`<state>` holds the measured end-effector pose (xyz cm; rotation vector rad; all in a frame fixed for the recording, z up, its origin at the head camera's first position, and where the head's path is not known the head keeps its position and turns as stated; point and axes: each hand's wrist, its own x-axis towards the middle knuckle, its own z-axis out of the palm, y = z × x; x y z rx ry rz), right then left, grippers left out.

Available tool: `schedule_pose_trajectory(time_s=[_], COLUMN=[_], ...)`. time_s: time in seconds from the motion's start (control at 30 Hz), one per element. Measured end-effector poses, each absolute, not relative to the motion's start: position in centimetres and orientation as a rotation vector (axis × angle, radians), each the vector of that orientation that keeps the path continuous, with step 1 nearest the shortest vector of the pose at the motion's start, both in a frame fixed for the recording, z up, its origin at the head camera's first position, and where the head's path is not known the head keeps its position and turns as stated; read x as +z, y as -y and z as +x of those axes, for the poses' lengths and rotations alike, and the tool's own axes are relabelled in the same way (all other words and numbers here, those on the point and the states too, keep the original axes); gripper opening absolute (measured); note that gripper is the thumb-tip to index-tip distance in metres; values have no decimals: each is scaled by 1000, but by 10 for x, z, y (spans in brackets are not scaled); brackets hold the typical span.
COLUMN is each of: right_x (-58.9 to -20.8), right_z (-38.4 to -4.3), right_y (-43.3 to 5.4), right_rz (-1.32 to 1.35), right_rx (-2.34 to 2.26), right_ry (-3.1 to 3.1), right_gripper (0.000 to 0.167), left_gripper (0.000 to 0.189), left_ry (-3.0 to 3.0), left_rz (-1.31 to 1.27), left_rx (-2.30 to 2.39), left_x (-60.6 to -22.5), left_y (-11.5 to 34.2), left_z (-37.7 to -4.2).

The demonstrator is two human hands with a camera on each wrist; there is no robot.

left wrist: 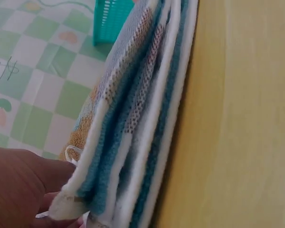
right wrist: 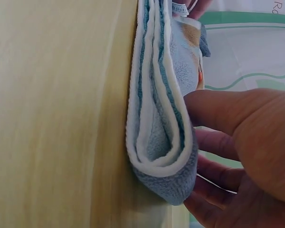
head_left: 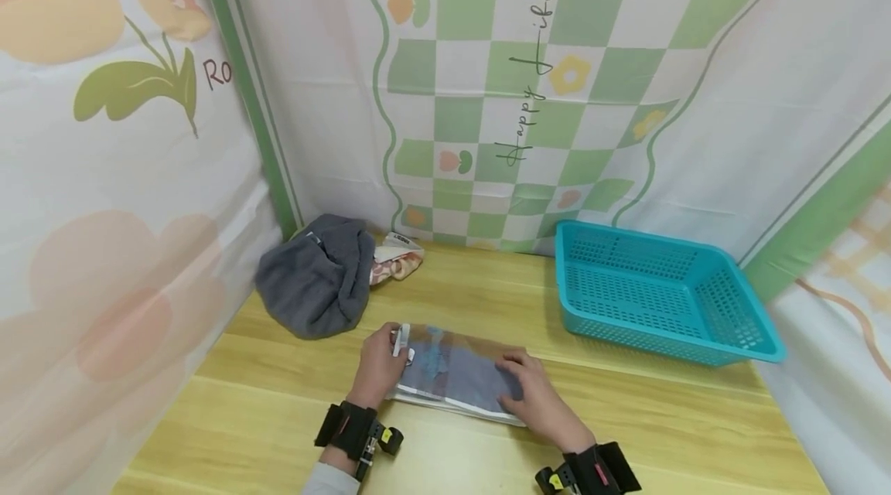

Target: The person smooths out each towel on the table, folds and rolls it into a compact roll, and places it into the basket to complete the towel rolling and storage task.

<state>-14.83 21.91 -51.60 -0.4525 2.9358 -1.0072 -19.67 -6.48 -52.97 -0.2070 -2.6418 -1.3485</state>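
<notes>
As left fingers [left wrist: 54,175] pinch towel [head_left: 473,375] edge | parted right fingers [right wrist: 218,142] touch fold | basket [head_left: 647,336] apart

Rough terry-cloth towel [head_left: 459,373], smooth wood-look tabletop [head_left: 459,456]

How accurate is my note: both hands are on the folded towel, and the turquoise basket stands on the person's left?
Not quite: the turquoise basket stands on the person's right, as the head view shows. The left hand and right hand are indeed on the folded towel.
</notes>
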Motion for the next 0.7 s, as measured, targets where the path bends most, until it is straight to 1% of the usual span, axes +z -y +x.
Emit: schedule_pose_trajectory(time_s=[0.1, 0.27, 0.53, 0.7], right_x=[-515, -512, -510, -510], right_z=[-148, -147, -145, -143], right_y=[-219, -218, -217, -215], right_rz=[-430, -442, -438, -433], right_rx=[-993, -947, -906, -856], right_ry=[-2929, -2925, -2912, -2931], right_gripper=[52, 53, 51, 50], left_gripper=[38, 34, 21, 20], left_ry=[2649, 2647, 2641, 2604], left_rz=[-190, -194, -230, -222], left_rx=[-1256, -1168, -1151, -1045], left_x=[-531, -529, -530, -520], left_y=[65, 66, 67, 61], left_z=[-199, -199, -202, -195])
